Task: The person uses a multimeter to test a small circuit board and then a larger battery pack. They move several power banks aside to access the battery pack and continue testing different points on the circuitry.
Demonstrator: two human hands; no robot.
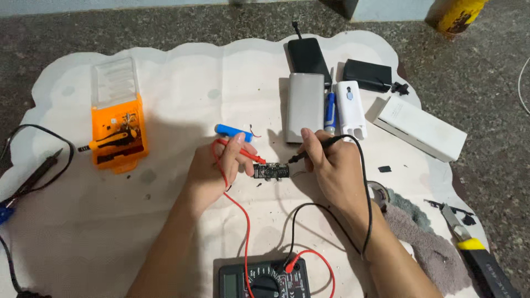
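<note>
Resting on the white cloth [165,221], my meter [264,278] sits at the bottom middle, wires plugged in. My left hand [212,171] is closed round the red probe [245,153]. My right hand [331,165] pinches the black probe [314,150]. Both tips touch the little board [271,171] in the middle. The blue battery [233,131] lies above, untouched.
</note>
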